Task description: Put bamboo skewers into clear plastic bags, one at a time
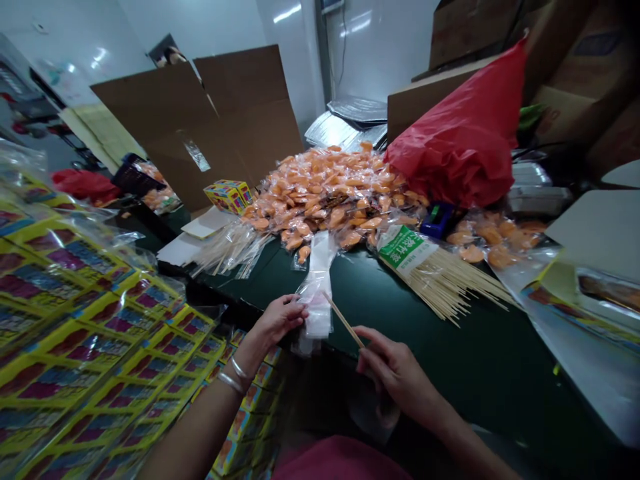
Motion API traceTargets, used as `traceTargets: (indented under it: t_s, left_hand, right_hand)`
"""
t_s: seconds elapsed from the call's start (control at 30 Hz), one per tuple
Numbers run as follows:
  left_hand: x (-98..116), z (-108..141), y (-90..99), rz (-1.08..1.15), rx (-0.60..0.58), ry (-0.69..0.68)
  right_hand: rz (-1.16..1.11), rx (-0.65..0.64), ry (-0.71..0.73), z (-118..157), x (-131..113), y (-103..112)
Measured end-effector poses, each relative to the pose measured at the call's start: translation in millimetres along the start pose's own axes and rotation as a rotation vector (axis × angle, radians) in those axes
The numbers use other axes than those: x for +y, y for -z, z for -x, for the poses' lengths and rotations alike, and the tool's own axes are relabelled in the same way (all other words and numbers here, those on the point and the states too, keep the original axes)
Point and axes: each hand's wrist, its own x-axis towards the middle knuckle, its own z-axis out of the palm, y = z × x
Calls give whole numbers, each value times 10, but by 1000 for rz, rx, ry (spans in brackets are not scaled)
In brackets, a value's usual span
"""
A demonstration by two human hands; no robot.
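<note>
My left hand (279, 321) pinches a clear plastic bag (316, 308) at the edge of a dark green table (480, 360). My right hand (393, 371) holds a thin wooden skewer (344, 320) between its fingers, with the far end close to the bag. A bundle of wooden skewers (437, 280) with a green paper label lies loose on the table to the right. Beyond the bag rises a large heap of orange pieces in clear wrappers (325, 200). Several yellow printed packets (75, 333) lie stacked under my left forearm.
A red plastic bag (463, 133) lies behind the heap, with brown cardboard sheets (200, 120) and stacked cartons (585, 73) around it. More loose skewers (227, 250) lie on the far left of the table. A colourful small box (229, 197) stands by the heap.
</note>
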Motion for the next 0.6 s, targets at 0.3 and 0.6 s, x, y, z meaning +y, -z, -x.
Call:
traceTargets:
  t_s: [0.3,0.6]
  left_hand:
    - [-46,-48,67,204,-92,60]
    - [-147,-39,31,15,-11,-15]
  right_hand:
    - [467,-209,234,-743,-225,41]
    - [696,-207,197,-716,-236,181]
